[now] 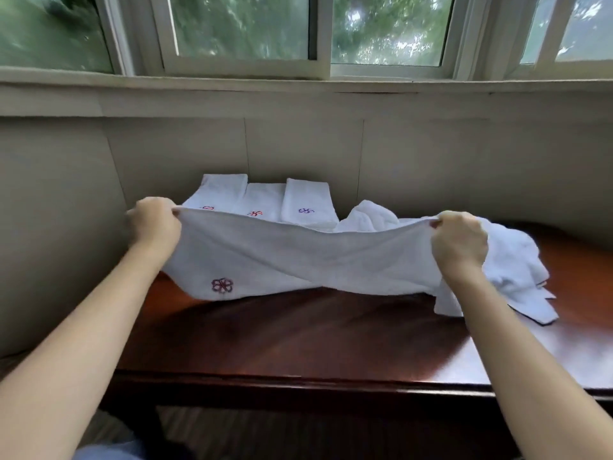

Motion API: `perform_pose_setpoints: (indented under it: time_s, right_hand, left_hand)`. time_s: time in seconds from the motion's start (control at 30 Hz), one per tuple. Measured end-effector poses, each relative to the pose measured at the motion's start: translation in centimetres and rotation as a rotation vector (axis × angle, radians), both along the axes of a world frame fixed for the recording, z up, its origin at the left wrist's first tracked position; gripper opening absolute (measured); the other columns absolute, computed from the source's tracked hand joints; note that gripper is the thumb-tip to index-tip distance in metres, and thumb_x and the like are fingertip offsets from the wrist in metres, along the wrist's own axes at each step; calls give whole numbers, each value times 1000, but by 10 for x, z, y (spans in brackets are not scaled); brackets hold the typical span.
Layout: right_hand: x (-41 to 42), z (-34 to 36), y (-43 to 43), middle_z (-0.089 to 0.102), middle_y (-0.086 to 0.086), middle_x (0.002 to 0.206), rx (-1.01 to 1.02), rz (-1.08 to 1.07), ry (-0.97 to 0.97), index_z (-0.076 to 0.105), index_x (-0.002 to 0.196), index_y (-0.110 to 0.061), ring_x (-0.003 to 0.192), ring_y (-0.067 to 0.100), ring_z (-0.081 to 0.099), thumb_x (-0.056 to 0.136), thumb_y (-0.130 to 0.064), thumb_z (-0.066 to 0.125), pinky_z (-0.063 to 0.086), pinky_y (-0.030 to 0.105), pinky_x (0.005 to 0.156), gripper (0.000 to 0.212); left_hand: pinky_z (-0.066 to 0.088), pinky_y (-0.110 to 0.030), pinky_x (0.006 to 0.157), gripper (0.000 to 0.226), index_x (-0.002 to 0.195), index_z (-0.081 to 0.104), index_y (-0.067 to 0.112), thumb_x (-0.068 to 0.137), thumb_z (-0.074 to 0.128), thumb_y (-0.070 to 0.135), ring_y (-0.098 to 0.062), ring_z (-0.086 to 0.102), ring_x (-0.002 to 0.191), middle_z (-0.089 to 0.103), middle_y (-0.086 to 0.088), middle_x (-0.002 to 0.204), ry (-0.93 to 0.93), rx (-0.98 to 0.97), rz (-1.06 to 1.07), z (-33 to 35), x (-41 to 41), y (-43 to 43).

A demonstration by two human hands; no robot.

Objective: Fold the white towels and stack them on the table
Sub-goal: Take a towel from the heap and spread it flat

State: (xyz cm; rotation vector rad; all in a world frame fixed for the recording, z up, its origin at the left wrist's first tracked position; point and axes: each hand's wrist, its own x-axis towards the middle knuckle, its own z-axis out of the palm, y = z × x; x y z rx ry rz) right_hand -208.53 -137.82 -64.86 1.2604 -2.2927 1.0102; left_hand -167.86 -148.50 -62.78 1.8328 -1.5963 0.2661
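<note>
A person's left hand and right hand, held wide apart, each pinch an upper corner of a white terry towel with a purple embroidered flower, stretching it above a dark polished wooden counter. Behind it lie three folded white towels side by side by the wall, beside a rumpled heap of white towels at right.

White towel between two hands

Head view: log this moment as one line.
white towel: stretched over table | left hand: grips left corner | right hand: grips right corner | folded towels: three behind
</note>
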Motion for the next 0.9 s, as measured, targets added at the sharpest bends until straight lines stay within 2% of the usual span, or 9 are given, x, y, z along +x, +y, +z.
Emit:
perform_pose_setpoints:
  time_s: [0.1, 0.2, 0.27, 0.43, 0.57, 0.67, 0.73, 0.8, 0.9]
  right_hand:
    - [21, 31, 21, 65, 25, 89, -297, 64, -106, 58, 96, -1, 87, 41, 60, 92, -5, 41, 42, 36, 70, 17]
    - [47, 52, 48, 62, 19, 85, -621, 79, -18, 55, 94, 1, 78, 35, 55, 95, -8, 42, 26, 27, 63, 16]
    - [57, 66, 64, 60, 16, 87, -778, 63, 52, 56, 93, 2, 74, 29, 51, 95, -10, 42, 20, 23, 61, 19]
    - [49, 93, 52, 60, 22, 95, -824, 53, 97, 55, 95, 6, 83, 34, 55, 99, -14, 39, 29, 29, 68, 25]
    - [21, 81, -5, 48, 29, 124, -474, 126, 77, 47, 116, 6, 114, 41, 46, 96, -7, 39, 31, 42, 98, 25]
    - [0, 49, -51, 1, 21, 157, -51, 234, 61, 27, 143, -3, 140, 33, 22, 90, -8, 51, 11, 40, 112, 58]
    - [-5, 14, -74, -20, 18, 155, 221, 322, 18, 19, 149, -14, 140, 34, 24, 89, -11, 55, 19, 41, 112, 70]
    - [-5, -32, -87, -24, 19, 154, 436, 368, 54, 17, 150, -19, 139, 38, 25, 90, -19, 56, 24, 44, 111, 71]
    - [0, -109, -92, -19, 13, 157, 656, 334, 76, 12, 149, -32, 146, 31, 2, 93, -36, 50, 6, 51, 114, 68]
  left_hand:
    - [45, -37, 74, 36, 100, 72, 6, 81, 44, -8, -43, 60, 96, 65, -24, 106, 194, -204, -100, 29, -16, 26]
    - [40, -32, 90, 36, 107, 67, 6, 86, 38, -2, -32, 51, 121, 54, -16, 134, 353, -504, -215, 43, -28, 51]
    - [34, -27, 97, 34, 108, 62, 1, 90, 34, 0, -29, 45, 129, 50, -20, 136, 398, -710, -271, 50, -34, 64]
    - [29, -29, 102, 26, 109, 56, -11, 98, 39, 6, -41, 41, 130, 49, -33, 126, 347, -911, -277, 71, -33, 45]
    - [28, -34, 104, 39, 126, 47, -7, 93, 56, 13, -39, 27, 137, 27, -30, 146, 275, -479, -336, 57, -24, -17]
    - [23, -37, 110, 76, 148, 23, 6, 88, 66, 20, -37, 17, 143, -9, -22, 156, 136, 41, -373, 23, -16, -62]
    - [22, -37, 111, 87, 153, 6, 15, 89, 63, 32, -35, 14, 144, -26, -20, 153, 6, 281, -368, -11, -13, -76]
    - [30, -36, 106, 82, 153, 5, 23, 92, 58, 37, -30, 15, 145, -35, -10, 152, 43, 467, -447, -51, -16, -74]
    - [32, -34, 110, 66, 152, 14, 26, 97, 46, 44, -26, 15, 146, -29, -6, 155, 3, 700, -523, -123, -29, -58]
